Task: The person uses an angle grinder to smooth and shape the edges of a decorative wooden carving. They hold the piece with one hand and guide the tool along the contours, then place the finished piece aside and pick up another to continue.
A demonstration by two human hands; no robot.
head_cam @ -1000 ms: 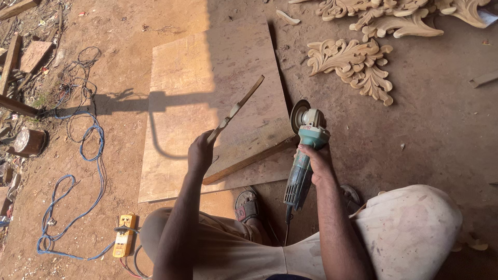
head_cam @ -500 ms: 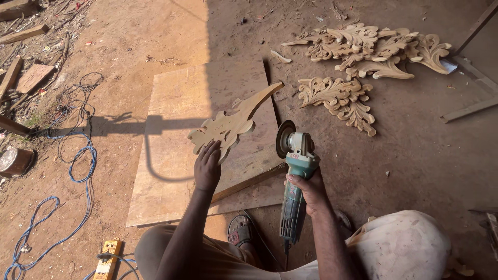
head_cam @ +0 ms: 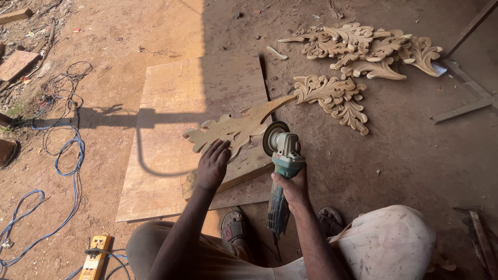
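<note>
A: Seen from above: left hand flat on a leaf-shaped carving, fingers slightly spread and pressing its near edge down. Carving lying across a plywood board, just beyond the fingertips, slim tip pointing up and to the right.

B: And the right hand?

A: Right hand wrapped around a teal grinder, fingers closed tight on the body. Disc facing the carving's right edge, just right of the left fingertips; touching or not, cannot tell.

B: Risks?

A: Probably a kickback: carving pinned by one palm only, no clamp, so a grabbing disc likely to fling the wood or jump toward the nearby left fingers. No guard visible on the disc from here. Sandalled feet directly under the tool. Grinder cord running back toward the lap, apt to snag.

B: Counts?

A: One grinder, one board, one carving in hand. Finished carvings heaped beyond the fingers to the upper right: at least four, overlapping, exact number unclear. One yellow power strip and blue cable off to the left.
</note>
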